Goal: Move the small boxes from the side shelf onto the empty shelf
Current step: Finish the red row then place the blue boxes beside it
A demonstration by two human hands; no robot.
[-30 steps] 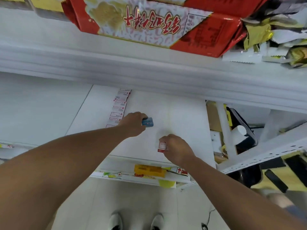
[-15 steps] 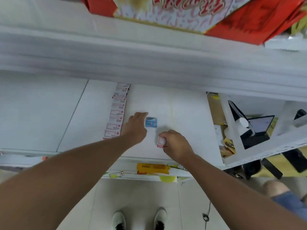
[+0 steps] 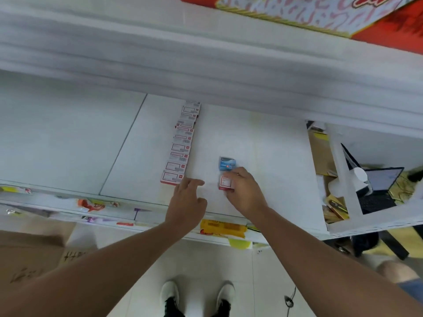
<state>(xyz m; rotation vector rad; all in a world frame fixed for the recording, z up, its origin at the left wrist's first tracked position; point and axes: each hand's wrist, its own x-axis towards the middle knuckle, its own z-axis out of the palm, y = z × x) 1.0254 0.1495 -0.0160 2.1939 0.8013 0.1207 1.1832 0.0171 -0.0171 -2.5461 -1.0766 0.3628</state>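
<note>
A row of several small white-and-red boxes (image 3: pixel 180 154) lies front to back on the white shelf (image 3: pixel 270 156). A small blue box (image 3: pixel 227 164) rests on the shelf to the right of that row. Just in front of it, my right hand (image 3: pixel 246 193) grips a small white-and-red box (image 3: pixel 225 183) that touches the shelf surface. My left hand (image 3: pixel 186 201) hovers over the shelf's front part with fingers spread and holds nothing, close to the nearest box of the row.
An upper shelf edge (image 3: pixel 206 65) overhangs, carrying a red patterned carton (image 3: pixel 320 12). A side shelf (image 3: pixel 343 179) at right holds cardboard, a laptop (image 3: pixel 377 186) and a white roll. A brown carton (image 3: pixel 29 259) stands at lower left. Yellow labels (image 3: pixel 222 227) hang on the shelf's front lip.
My left hand let go of the blue box, which now lies on the shelf, and drew back toward the front edge. My right hand moved its white-and-red box up behind the blue one.
</note>
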